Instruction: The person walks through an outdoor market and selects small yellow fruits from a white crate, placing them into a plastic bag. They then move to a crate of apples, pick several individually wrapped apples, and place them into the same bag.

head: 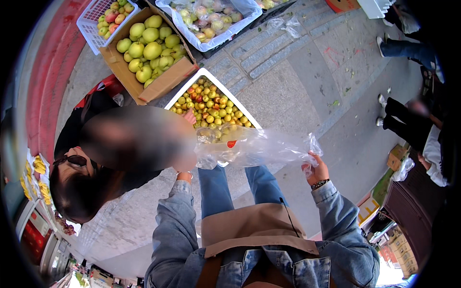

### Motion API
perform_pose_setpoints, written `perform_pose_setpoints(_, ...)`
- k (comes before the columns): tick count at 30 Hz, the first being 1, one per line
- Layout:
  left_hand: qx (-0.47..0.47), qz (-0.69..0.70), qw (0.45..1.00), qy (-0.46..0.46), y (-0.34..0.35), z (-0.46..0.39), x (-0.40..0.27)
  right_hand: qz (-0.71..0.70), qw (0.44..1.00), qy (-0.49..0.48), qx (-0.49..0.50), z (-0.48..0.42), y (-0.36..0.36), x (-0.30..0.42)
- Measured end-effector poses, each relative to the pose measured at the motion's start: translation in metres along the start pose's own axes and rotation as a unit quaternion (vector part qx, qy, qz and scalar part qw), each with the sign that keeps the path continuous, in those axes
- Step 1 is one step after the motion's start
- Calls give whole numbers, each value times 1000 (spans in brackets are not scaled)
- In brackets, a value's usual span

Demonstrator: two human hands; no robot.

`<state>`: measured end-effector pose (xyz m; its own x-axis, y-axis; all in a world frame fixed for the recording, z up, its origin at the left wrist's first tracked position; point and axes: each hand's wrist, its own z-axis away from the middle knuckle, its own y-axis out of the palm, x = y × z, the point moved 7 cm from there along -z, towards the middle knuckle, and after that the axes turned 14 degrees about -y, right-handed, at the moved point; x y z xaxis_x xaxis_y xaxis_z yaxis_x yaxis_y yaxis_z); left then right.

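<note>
A clear plastic bag point(266, 145) with a small red mark stretches sideways before me. My right hand point(317, 168) grips its gathered right end. Beside the bag's left end is my left hand point(185, 166), largely covered by a blur, so its fingers and any hold on the bag are hidden. Beyond and partly beneath the bag stands a white foam box point(248, 114) of small yellow-green and reddish plums point(210, 102). Another person's hand point(189, 116) reaches onto the plums from the left.
A person in black point(95, 115) leans in close at my left. Past the foam box are a cardboard box point(167, 79) of green apples point(151, 48), a white plastic basket point(86, 27) of fruit and a lined crate point(248, 16). People's legs point(403, 124) show at right.
</note>
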<state>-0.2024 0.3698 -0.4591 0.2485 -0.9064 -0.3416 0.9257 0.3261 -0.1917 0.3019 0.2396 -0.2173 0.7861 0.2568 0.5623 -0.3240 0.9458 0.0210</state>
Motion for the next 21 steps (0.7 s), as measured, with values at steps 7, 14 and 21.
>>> perform_pose_setpoints(7, -28, -95, 992, 76, 2, -12, -24, -40, 990, 118, 73, 75, 47, -15)
perform_pose_setpoints(14, -60, -404, 888, 209, 55, -26, 40, -48, 963, 215, 157, 114, 61, -50)
perform_pose_setpoints(21, -60, -323, 892, 310, 9, -73, 15, -130, 975, 138, 112, 76, 56, -23)
